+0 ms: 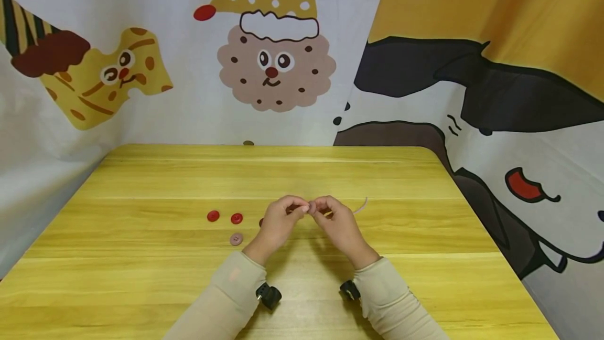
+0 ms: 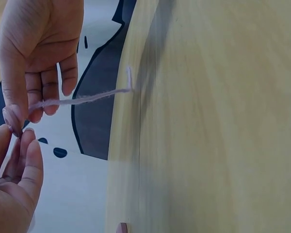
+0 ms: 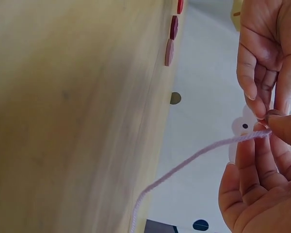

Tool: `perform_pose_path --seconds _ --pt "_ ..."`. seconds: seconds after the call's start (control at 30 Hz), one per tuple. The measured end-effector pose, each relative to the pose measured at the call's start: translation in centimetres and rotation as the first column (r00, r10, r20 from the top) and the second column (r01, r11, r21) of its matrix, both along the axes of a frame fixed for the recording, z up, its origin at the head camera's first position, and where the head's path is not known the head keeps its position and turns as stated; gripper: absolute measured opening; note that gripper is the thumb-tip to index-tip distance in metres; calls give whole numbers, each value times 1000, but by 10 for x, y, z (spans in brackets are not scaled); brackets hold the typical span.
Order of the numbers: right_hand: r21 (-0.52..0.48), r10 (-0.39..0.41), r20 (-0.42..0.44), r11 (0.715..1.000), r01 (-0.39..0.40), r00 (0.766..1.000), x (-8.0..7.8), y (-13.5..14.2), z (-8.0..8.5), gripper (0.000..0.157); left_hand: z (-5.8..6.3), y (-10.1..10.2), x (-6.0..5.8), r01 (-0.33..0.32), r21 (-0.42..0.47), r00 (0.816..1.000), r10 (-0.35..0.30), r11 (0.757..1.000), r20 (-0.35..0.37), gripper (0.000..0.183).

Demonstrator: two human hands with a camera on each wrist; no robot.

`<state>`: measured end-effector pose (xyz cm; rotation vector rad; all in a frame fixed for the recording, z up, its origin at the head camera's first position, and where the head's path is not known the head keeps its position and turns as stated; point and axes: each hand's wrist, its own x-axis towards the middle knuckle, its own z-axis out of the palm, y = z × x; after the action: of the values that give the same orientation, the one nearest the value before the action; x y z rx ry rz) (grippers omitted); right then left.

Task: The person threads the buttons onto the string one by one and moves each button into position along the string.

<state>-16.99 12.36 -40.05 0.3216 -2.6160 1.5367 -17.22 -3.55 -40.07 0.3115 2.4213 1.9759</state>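
Observation:
Above the middle of the table, my two hands meet at a dusty-pink button [image 1: 312, 206]. My left hand [image 1: 277, 223] pinches one side of its rim between thumb and fingers. From the other side my right hand [image 1: 338, 223] pinches the same button together with a pale lilac yarn [image 3: 199, 154]. In the left wrist view the button [image 2: 12, 121] is seen nearly edge-on, between the fingertips of both hands. The yarn's free length runs out past my right hand and bends down toward the tabletop. Fingers hide where the yarn meets the button.
Left of my hands, two red buttons [image 1: 213, 216] and a pink button [image 1: 236, 238] lie on the wooden table [image 1: 141, 287]. A dark button [image 1: 261, 222] is partly covered by my left hand. A curtain [image 1: 189, 119] with cartoon prints hangs behind the table.

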Motion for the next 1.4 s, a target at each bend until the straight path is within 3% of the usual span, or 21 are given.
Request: perform_pose_path --seconds 0.43,0.83,1.4 --pt "2 16 18 1000 -16 1000 1 -3 1 30 -2 0 -2 -48 -49 998 50 998 28 12" --pt "25 31 15 999 -31 999 0 -3 -1 32 -3 -1 -2 -37 -85 999 40 996 31 13" --pt "37 64 40 997 -65 997 -4 2 -2 19 -2 -4 -2 -53 -120 999 54 991 5 13"
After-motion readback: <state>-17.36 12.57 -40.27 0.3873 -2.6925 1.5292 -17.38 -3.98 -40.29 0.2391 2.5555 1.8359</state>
